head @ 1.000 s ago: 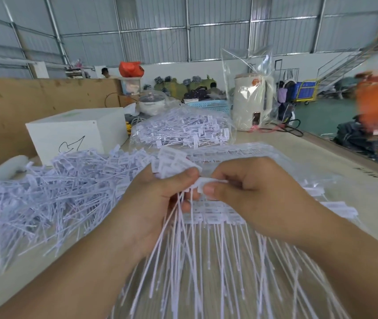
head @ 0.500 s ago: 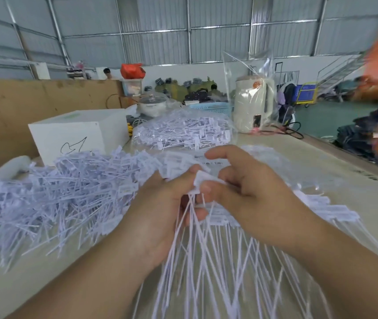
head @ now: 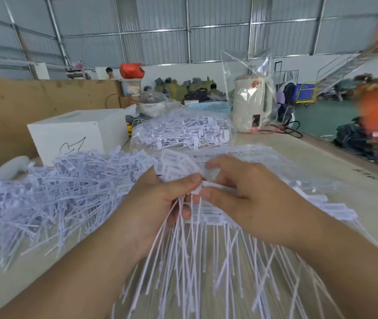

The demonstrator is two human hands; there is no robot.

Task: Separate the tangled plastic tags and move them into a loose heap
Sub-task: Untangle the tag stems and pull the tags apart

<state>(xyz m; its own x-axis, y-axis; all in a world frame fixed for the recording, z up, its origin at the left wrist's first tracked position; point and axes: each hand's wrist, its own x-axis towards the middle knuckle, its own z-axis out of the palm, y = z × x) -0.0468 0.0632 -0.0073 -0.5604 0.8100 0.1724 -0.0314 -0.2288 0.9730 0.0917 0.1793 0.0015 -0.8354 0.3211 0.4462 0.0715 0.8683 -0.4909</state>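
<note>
A bunch of white plastic tags (head: pixel 184 256) hangs from my two hands, its long thin tails fanning down toward me. My left hand (head: pixel 160 203) grips the heads of the bunch between thumb and fingers. My right hand (head: pixel 241 194) pinches one tag head next to the left thumb, its other fingers lifted. A wide loose heap of separated tags (head: pixel 52 196) spreads over the table on the left. More tags lie flat under my hands in a row (head: pixel 213 218).
A clear bag full of tags (head: pixel 183 132) lies behind my hands. A white box (head: pixel 75 132) stands at the back left, a wrapped cream kettle (head: pixel 251 104) at the back right. The table edge (head: pixel 344 150) runs along the right. A brown board (head: pixel 10 107) walls the left.
My right hand has shifted slightly, its fingers lifting and re-pinching a tag head at the left thumb. The hanging tails have swung a little. The heap on the left is unchanged.
</note>
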